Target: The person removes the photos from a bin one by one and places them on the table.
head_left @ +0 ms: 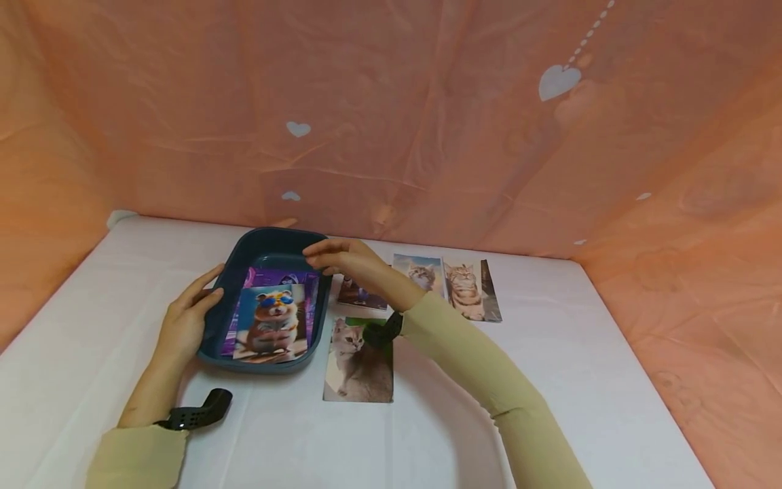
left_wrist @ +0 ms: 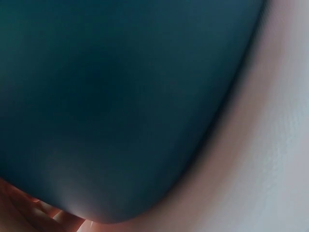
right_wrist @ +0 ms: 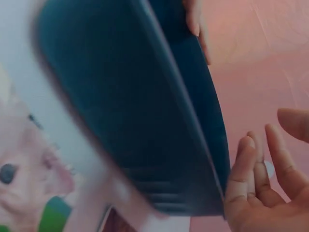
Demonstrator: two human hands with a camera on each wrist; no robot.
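Two hands frame a dark blue tray [head_left: 267, 252] on a white-covered table [head_left: 550, 380], backed by a peach curtain [head_left: 427, 102] dotted with pale hearts. The tray sits left of centre and already holds a hamster picture [head_left: 273, 322] lying on a purple one [head_left: 281, 277]. The left hand [head_left: 186, 319] rests against the tray's left wall, fingers straight along the rim; the right hand [head_left: 345, 261] hovers at the far right rim, fingers relaxed and parted, holding nothing, as the right wrist view confirms. Just right of the tray lie a large grey-cat photo [head_left: 360, 370], a tabby photo [head_left: 467, 291], a smaller cat photo [head_left: 421, 273] and a dark card [head_left: 357, 293] partly hidden by the wrist. Judging by this, the tray is being steadied between pickups; the next move likely calls for pinching a flat photo's edge off the cloth.
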